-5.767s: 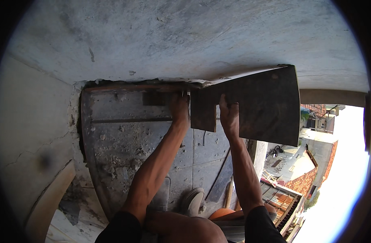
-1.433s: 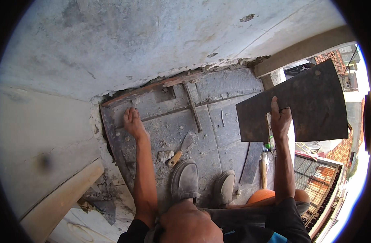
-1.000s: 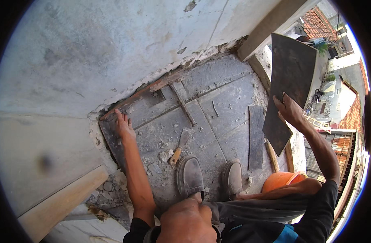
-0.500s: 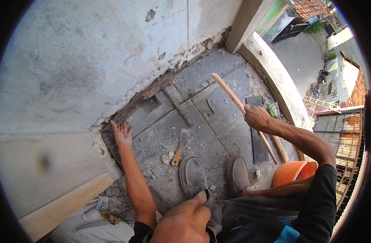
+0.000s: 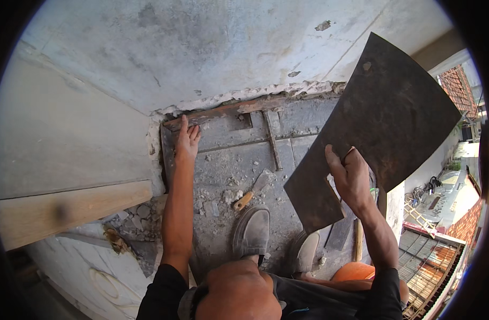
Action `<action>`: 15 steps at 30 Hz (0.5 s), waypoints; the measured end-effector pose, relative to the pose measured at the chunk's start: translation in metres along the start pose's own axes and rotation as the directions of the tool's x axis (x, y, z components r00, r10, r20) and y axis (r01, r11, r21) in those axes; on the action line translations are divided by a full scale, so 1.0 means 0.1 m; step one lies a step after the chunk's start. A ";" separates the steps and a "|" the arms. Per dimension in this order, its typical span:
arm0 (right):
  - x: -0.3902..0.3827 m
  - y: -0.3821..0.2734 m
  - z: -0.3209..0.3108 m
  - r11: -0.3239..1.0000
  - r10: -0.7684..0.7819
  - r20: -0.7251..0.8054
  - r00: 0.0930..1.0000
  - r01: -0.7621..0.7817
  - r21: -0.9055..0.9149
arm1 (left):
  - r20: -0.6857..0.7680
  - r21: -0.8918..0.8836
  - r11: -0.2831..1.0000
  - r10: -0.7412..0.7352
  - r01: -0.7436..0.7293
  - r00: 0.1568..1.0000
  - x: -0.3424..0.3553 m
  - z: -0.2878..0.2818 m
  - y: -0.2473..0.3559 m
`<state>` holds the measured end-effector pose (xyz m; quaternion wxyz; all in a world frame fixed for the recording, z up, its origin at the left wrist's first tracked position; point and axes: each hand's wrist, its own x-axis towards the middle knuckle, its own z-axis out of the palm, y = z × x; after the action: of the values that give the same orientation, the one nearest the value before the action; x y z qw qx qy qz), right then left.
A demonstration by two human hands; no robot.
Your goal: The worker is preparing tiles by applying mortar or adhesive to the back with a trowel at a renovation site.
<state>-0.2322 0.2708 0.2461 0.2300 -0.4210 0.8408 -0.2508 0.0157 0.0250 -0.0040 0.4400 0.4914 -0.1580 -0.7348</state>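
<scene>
My right hand (image 5: 351,178) grips a large dark flat board (image 5: 396,101), flared at its upper end and notched near the lower one. Thumb on the near face, I hold it tilted above the floor; some fingers are hidden. Low in the wall corner, my left hand (image 5: 187,141) is open with its fingers spread, at the end of a worn brown wooden strip (image 5: 228,112); whether it presses on the strip I cannot tell. A putty knife (image 5: 253,190) with a wooden handle lies on the dusty floor between my hands.
A thin dark bar (image 5: 273,141) lies by the strip. Rubble surrounds my shoes (image 5: 252,232). An orange bucket (image 5: 355,271), a wooden handle (image 5: 358,240) and a dark slab (image 5: 340,234) are at right. A pale plank (image 5: 74,210) runs along the left wall.
The board has turned from edge-on to show its broad dark face, and my right hand with it. The view has swung left; my left hand stays near the corner.
</scene>
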 end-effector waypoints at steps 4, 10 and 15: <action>0.26 -0.40 0.46 0.934 -0.189 -0.112 0.976 0.214 0.287 | -0.032 -0.012 1.000 -0.010 0.010 0.999 -0.05 0.04 -0.04; 0.90 -0.32 1.44 0.748 -0.639 -0.269 0.720 0.663 -0.002 | -0.041 -0.018 0.999 -0.047 0.046 0.998 0.00 0.02 -0.08; 0.92 -0.52 1.72 0.800 -0.581 0.028 0.813 0.577 -0.161 | -0.113 -0.065 0.996 -0.064 0.057 0.992 -0.04 0.04 -0.05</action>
<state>-0.1476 0.1290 0.1296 0.0980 -0.6719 0.6921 -0.2448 0.0106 0.0301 -0.0037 0.4409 0.5235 -0.0946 -0.7229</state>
